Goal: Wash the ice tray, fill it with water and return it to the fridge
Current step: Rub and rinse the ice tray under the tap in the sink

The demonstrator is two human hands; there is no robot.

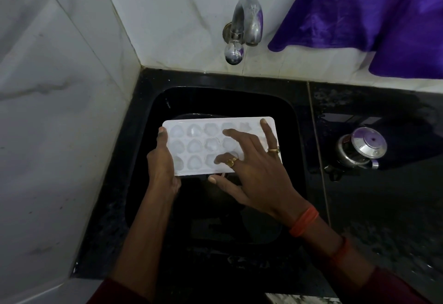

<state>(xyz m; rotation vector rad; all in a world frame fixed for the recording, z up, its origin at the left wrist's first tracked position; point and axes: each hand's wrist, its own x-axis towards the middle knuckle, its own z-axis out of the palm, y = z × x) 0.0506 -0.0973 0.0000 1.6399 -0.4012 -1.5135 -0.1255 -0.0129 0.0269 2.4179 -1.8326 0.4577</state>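
**Q:** Position of the item, and who holds it?

**A:** My left hand [160,167] grips the left short end of the ice tray [191,145], thumb on top, fingers under. The tray is level, cavities up, over the black sink [215,102], with its long axis running left to right across me. My right hand [256,171] lies spread wide over the right part, fingertips touching the cavities, thumb just beside the near edge. It holds nothing.

**Q:** The relation that matters next?

**A:** The tap [247,23] is above and beyond the tray's right half and no stream is visible. My right hand is the nearer to it. My judgement is that the washing step is in hand.

**Q:** Counts?

**A:** Two hands, one tray, three cavity rows, though my right hand covers some columns. One tap. One steel pot [362,147] on the tabletop [383,207] to the right. One purple cloth [359,11] above it.
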